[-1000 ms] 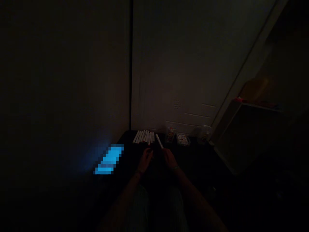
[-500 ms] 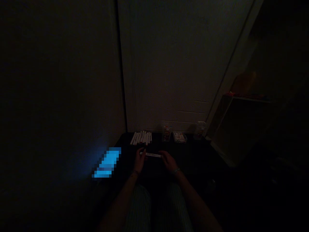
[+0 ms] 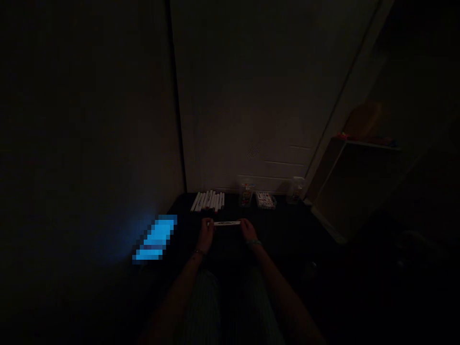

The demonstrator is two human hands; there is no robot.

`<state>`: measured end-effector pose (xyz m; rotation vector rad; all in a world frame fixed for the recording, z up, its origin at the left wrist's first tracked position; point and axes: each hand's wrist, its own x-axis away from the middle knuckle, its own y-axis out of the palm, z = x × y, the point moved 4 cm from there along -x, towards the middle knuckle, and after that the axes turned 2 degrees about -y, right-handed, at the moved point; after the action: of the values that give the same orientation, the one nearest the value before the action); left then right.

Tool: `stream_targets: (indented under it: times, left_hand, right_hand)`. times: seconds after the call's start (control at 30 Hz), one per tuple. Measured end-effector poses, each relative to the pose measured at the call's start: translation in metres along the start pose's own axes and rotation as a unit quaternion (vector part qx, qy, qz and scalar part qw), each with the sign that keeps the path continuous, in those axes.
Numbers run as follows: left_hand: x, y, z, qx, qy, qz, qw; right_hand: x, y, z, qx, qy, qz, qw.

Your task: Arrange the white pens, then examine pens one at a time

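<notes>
The scene is very dark. A white marker (image 3: pixel 226 223) is held level between both hands above a dark floor surface. My left hand (image 3: pixel 206 235) grips its left end with fingers closed. My right hand (image 3: pixel 248 230) pinches its right end. Just beyond them lies a row of several white markers (image 3: pixel 209 201) side by side near the wall.
A glowing blue screen (image 3: pixel 155 238) lies on the floor at the left. Small clear containers (image 3: pixel 246 194) and a flat pack (image 3: pixel 265 200) stand by the wall, with another jar (image 3: pixel 296 189) to the right. A low shelf unit (image 3: pixel 354 182) stands at right. My striped trouser legs (image 3: pixel 206 306) fill the foreground.
A second ago my right hand held the marker tilted upright; it now lies level with a hand at each end. Both hands have shifted slightly further from me.
</notes>
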<state>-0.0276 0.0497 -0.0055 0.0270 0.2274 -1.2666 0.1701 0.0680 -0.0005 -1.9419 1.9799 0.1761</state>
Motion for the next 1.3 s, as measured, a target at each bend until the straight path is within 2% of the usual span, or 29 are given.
stream_targets:
  times: [0.2,0.4,0.6,1.03,1.17,1.3]
  left_hand:
    - [0.003,0.001,0.005,-0.022,0.024,-0.019,0.999]
    - [0.003,-0.002,0.012,-0.001,0.028,-0.002,1.0]
    - [0.001,-0.004,0.008,0.028,0.019,0.01,0.999]
    - [0.006,-0.005,0.015,-0.044,0.042,-0.004,0.998]
    - [0.008,-0.005,0.02,-0.036,0.054,0.001,0.998]
    - [0.011,-0.005,0.024,-0.016,0.032,0.006,0.999]
  right_hand:
    - [0.011,-0.011,-0.006,-0.039,-0.018,0.052,0.998]
    - [0.011,-0.01,-0.008,-0.068,-0.005,0.041,0.997]
    - [0.011,-0.008,-0.002,-0.059,0.006,0.052,0.997]
    - [0.009,-0.009,0.0,-0.102,0.023,0.044,0.994]
    - [0.009,-0.009,0.002,-0.093,0.024,0.053,0.994]
    - [0.01,-0.01,0.0,-0.067,0.022,0.061,0.996]
